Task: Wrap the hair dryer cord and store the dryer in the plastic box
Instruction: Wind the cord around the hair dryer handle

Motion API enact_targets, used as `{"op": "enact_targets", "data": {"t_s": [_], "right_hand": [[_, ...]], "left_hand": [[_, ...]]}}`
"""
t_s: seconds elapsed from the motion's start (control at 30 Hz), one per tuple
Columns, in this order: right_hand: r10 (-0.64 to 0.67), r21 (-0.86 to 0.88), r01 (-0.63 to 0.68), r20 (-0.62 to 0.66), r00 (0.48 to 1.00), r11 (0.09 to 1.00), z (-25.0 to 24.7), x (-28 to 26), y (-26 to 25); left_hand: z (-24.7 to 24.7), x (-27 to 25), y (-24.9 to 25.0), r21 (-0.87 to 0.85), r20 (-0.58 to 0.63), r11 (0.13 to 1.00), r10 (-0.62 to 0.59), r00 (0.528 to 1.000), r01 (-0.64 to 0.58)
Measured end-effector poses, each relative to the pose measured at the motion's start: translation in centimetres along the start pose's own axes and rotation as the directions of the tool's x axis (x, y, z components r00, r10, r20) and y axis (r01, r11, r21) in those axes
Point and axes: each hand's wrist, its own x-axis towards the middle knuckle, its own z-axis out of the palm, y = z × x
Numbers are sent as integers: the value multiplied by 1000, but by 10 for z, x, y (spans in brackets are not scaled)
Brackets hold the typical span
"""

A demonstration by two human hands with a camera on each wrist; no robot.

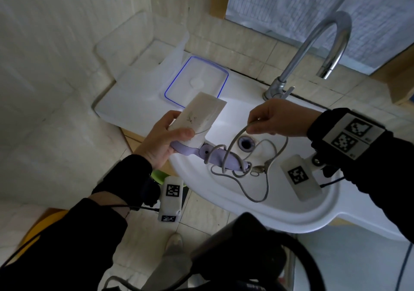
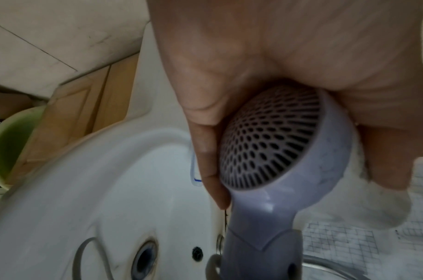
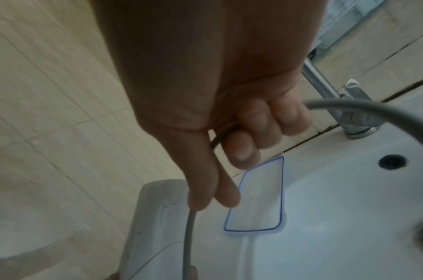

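The hair dryer, a white barrel on a purple handle, hangs over the sink. My left hand grips the barrel, and the rear grille sits against its palm. The grey cord loops loosely around the handle and dangles into the basin. My right hand pinches the cord between thumb and forefinger above the drain; the right wrist view shows the same pinch, right hand on cord. The clear plastic box stands at the counter's back left, with a blue-rimmed lid beside it.
A chrome faucet arches over the white sink at the back right. The drain lies under the cord. A green bucket stands on the floor below the counter. Tiled walls close in the left side.
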Motion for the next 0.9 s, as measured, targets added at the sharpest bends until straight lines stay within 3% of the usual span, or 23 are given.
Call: {"op": "enact_targets", "data": {"t_s": [0.17,0.37,0.47,0.57,0.67,0.77,0.9], "right_hand": [[74,-14,-75,-74,995,997,2,6,10],[95,-102,-101,-63,993,990,5,9,14],[113,-300,-131,-79,990,945,7,7,10],[36,-558,-102,-127,991,823,8,4,10],[-58,-634,-40,-134,989,772,10,4,7],[-30,-543,-55,-147,989,838,13,4,0],[49,-142,-59,-73,996,988,27,9,-9]], "left_hand": [[-2,0,6,-59,63,998,-17,998,21],[-8,3,11,-119,75,993,-11,997,20],[-12,4,15,-111,59,994,7,998,-1],[-16,5,22,-85,56,996,37,998,-33],[-20,7,27,-65,68,997,41,997,-37],[-17,6,26,-151,107,988,23,994,-6],[-8,2,12,-418,123,905,-24,992,73]]}}
